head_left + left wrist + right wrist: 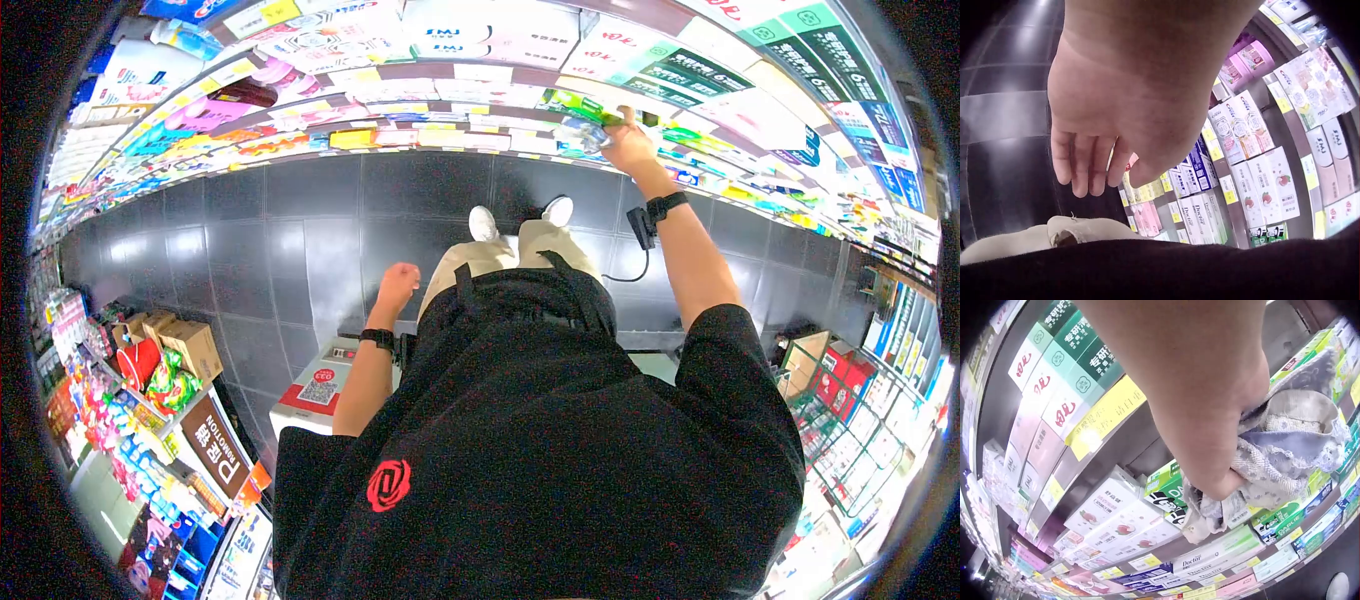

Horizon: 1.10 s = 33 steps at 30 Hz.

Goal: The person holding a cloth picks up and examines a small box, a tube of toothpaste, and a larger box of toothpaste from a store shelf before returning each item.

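My right hand [630,148] reaches to a shelf of toothpaste boxes and grips a bunched, grey-white cloth [1291,447] with a bluish pattern. In the right wrist view the cloth hangs in folds over green toothpaste boxes [1169,487], and the wrist hides most of the fingers. A green box [580,105] lies right beside the fingers in the head view. My left hand [401,283] hangs low by the left leg with nothing in it. Its fingers [1082,165] point down, loosely bent, in the left wrist view.
Shelves of boxed goods curve across the front, with yellow price tags [1283,104] along their edges. White boxes with peach pictures [1116,519] stand near the cloth. Dark floor tiles [330,200] lie below. Behind are a promotion stand [213,445] and a red-and-white case [310,390].
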Available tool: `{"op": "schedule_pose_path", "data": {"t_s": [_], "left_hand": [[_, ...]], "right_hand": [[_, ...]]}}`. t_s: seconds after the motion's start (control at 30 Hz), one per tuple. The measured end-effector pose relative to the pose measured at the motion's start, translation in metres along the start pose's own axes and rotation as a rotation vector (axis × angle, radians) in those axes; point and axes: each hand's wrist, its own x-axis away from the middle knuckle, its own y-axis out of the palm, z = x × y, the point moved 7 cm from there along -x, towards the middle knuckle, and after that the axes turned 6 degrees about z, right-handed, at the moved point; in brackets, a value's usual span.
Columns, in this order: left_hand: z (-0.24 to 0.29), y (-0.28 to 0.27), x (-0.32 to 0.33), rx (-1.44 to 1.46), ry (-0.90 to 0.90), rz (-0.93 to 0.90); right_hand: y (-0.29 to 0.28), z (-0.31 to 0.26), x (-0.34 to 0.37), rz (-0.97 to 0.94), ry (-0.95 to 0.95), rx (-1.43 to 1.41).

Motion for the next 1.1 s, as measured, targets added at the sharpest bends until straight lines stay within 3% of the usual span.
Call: {"op": "schedule_pose_path", "data": {"t_s": [0.17,0.37,0.53,0.6,0.67,0.77,0.87,1.1], "left_hand": [[0.011,0.000,-0.004,0.054,0.002,0.000],[0.089,0.009,0.003,0.021,0.184,-0.027],[0.212,0.047,0.033,-0.143,0.546,-0.116],[0.254,0.066,0.055,-0.167,0.604,-0.172],[0.291,0.086,0.083,-0.047,0.870,-0.292],[0.300,0.117,0.090,-0.044,0.818,-0.494],[0.299,0.132,0.095,-0.022,0.798,-0.547],[0.304,0.156,0.134,-0.083,0.839,-0.520]], "right_hand": [[0.011,-0.002,0.022,0.022,0.013,0.032],[0.009,-0.019,0.098,0.051,-0.034,-0.118],[-0.029,-0.048,0.158,0.048,-0.113,-0.265],[-0.041,-0.063,0.175,-0.066,-0.208,-0.388],[-0.053,-0.069,0.191,-0.063,-0.207,-0.444],[-0.061,-0.070,0.214,-0.007,-0.245,-0.572],[-0.053,-0.060,0.230,0.017,-0.214,-0.620],[-0.056,-0.037,0.260,0.064,-0.194,-0.714]]}}
